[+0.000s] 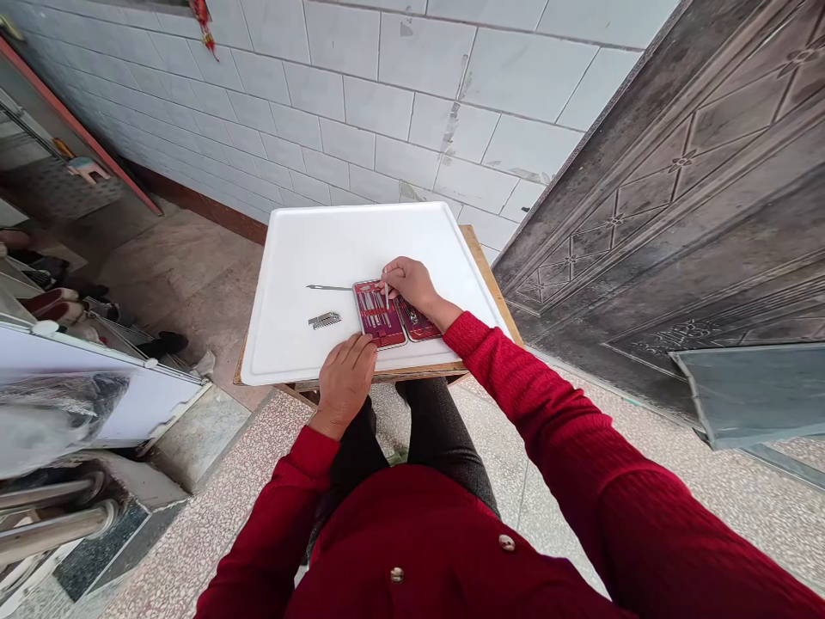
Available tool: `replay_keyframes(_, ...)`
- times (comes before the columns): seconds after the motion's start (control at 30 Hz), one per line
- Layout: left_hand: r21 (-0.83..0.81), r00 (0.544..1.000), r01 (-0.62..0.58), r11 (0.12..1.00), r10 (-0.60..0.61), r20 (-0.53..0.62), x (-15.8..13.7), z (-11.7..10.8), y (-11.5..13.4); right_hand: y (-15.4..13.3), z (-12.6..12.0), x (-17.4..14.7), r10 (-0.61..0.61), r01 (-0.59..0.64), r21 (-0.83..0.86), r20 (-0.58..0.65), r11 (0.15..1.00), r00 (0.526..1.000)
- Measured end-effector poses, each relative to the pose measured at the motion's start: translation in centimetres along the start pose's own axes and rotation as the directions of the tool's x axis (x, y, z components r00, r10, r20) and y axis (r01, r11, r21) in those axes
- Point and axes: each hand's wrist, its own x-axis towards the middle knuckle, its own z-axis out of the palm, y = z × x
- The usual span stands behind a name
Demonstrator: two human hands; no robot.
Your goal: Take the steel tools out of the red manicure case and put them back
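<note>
An unfolded manicure case [381, 337] with a dark red lining lies on a white board. Several slim metal tools stand in a row in its left half, and more metal pieces show in the right half, partly covered by my right hand. My right hand [409, 282] pinches a slim metal manicure tool [387, 295] over the left half. With fingers stretched out, my left hand [348, 370] rests at the near left corner of the case. Left of the case lie a nail clipper [324, 321] and a long thin pointed metal tool [328, 287].
The white board [290, 249] has a raised rim and sits on a wooden table [488, 266]. Behind it rises a white tiled wall [361, 103]. A dark patterned metal door [644, 215] stands to the right. Shelves with shoes [58, 309] are at the left.
</note>
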Motion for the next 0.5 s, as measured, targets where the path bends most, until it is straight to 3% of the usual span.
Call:
replay_keyframes(0.13, 0.003, 1.0, -0.012, 1.0, 0.012, -0.006, -0.02, 0.03, -0.04, 0.24, 0.03, -0.1, -0.044, 0.04, -0.115, -0.026, 0.993, 0.999)
replay_keyframes(0.33, -0.005, 1.0, 0.001, 1.0, -0.001, -0.006, -0.07, 0.1, -0.05, -0.38, 0.03, 0.4, -0.019, 0.019, 0.001, -0.063, 1.0, 0.998)
replay_keyframes(0.5, -0.044, 0.999, 0.029, 0.999, -0.028, 0.037, -0.28, 0.19, -0.18, -0.31, 0.25, 0.61, -0.023, 0.021, -0.046, -0.045, 0.999, 0.999)
